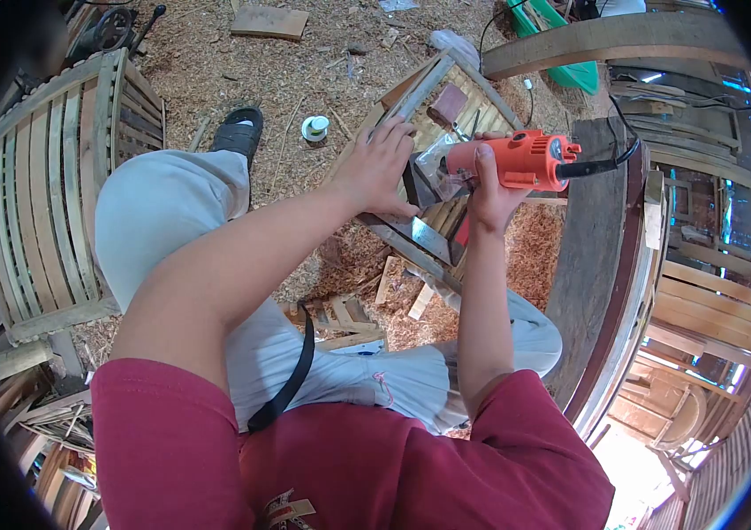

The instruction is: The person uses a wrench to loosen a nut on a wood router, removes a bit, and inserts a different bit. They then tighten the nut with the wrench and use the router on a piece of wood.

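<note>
My right hand [491, 190] is wrapped round an orange power tool [521, 161], which lies on its side with a black cord at its right end. The tool's clear base is at a dark wooden piece [427, 181] on the slatted wooden frame [501, 104]. My left hand [378, 168] rests with spread fingers on the frame's left side, beside that piece. Near its thumb is a metal square [429, 237]. Above the tool, a reddish-brown block [448, 104] lies on the slats. The tool's bit is too small to make out.
A slatted wooden bench [50, 199] stands at the left. Wood shavings cover the floor, with a white-and-green spool [314, 128] and a loose board [269, 22]. A thick beam [592, 265] is at the right; a green tub [570, 71] sits behind.
</note>
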A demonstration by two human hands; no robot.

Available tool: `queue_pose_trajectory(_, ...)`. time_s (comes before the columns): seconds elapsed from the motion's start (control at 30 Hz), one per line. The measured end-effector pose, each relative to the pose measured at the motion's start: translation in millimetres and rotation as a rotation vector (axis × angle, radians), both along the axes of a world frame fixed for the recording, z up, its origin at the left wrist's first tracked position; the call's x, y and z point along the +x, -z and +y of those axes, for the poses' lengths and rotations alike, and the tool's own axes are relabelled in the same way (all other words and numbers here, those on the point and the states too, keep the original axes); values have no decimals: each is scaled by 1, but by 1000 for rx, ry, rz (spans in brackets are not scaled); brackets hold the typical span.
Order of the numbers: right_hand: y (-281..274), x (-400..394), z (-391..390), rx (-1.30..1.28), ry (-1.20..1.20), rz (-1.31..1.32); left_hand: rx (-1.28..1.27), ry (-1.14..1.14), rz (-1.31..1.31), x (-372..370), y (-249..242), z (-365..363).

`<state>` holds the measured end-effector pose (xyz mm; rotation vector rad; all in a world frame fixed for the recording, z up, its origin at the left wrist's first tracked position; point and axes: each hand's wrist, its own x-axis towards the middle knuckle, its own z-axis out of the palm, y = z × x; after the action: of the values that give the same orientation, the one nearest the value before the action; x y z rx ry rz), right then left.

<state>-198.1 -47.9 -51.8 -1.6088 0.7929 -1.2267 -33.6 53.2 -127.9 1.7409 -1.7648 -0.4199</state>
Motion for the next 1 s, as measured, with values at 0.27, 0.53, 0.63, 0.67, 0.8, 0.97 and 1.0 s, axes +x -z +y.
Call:
queue_pose_trajectory(0.27, 0, 0, -1, -4, -24, 24, -1, -4, 11, 0, -1, 1)
queue_pose_trajectory(0.53, 2, 0, -1, -4, -23, 15, -15, -17, 3, -2, 4, 0)
queue_pose_trajectory(0.63, 3, -2, -2, -20, -34, 40, -5, -14, -4, -2, 4, 0)
queue_pose_trajectory(0.67, 3, -2, -1, -21, -31, 51, -1, -14, -4, -2, 3, 0)
queue_pose_trajectory(0.8, -1, 0, 5, -16, -17, 58, -27, -14, 4, -2, 5, 0)
queue_pose_trajectory(0.97, 0, -4, 6, -24, -30, 52, -30, -16, 10, -2, 5, 0)
queue_pose_trajectory(1.0, 0, -3, 6, -31, -37, 42, -29, -15, 12, -1, 5, 0)
